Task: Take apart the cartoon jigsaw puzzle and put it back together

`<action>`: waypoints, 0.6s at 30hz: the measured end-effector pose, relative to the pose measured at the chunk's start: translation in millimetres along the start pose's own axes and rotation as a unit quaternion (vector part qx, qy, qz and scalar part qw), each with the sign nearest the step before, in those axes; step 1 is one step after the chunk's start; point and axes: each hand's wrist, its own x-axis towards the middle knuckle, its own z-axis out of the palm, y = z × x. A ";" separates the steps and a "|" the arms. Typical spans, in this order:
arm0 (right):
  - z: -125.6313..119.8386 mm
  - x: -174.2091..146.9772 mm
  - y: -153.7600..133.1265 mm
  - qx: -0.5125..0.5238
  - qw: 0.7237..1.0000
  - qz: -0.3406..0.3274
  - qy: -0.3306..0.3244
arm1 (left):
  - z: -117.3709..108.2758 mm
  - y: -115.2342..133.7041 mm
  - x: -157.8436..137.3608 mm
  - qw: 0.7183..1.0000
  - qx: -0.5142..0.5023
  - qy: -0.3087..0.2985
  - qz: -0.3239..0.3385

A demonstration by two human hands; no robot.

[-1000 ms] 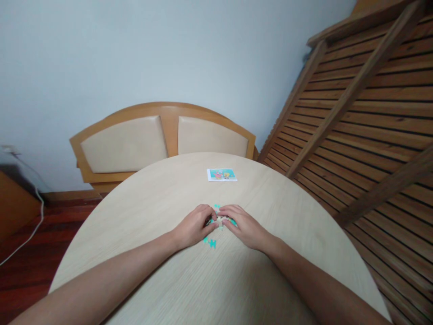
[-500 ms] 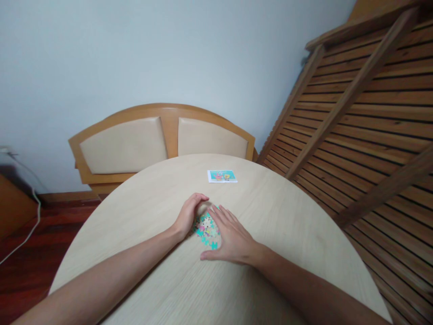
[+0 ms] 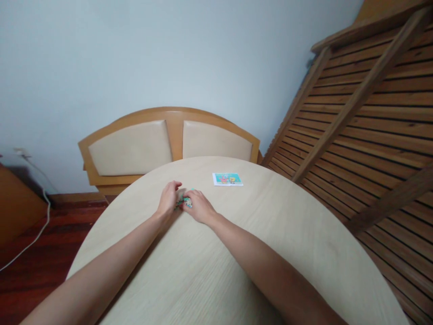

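Observation:
A small heap of jigsaw puzzle pieces (image 3: 187, 201), turquoise and pale, lies between my two hands on the round wooden table (image 3: 267, 225). My left hand (image 3: 168, 198) stands on its edge along the heap's left side, cupped, with the fingers bent inward at the far end. From the right, my right hand (image 3: 199, 206) curls its fingers and thumb around the pieces. Both hands hide part of the heap. Beyond them lies a picture card (image 3: 228, 179) with a pink and a yellow cartoon figure on turquoise.
A headboard (image 3: 176, 135) with two cream panels stands behind the table against the wall. On the right leans a large slatted wooden frame (image 3: 352, 117). A white cable (image 3: 45, 212) hangs at the left above the dark red floor.
Both hands have moved away from me and leftward, with the puzzle pieces gathered into a tighter heap. My right hand has gone from spread fingers to curled ones.

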 end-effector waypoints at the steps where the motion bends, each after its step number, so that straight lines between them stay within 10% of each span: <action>1: 2.4 9.2 5.6 0.064 0.998 0.006 0.010 | -3.0 -0.6 0.0 1.000 0.016 -0.002 0.004; 6: -1.0 30.2 29.9 0.211 0.972 0.064 0.076 | 4.0 2.0 -22.0 0.991 0.101 -0.068 0.054; 12: -35.5 3.7 48.4 0.261 0.947 0.141 0.120 | 17.6 10.3 -44.7 0.862 0.445 -0.199 0.140; 18: -72.2 -62.1 20.9 0.243 0.949 0.151 0.131 | 30.8 7.4 -31.0 0.823 0.538 -0.156 0.093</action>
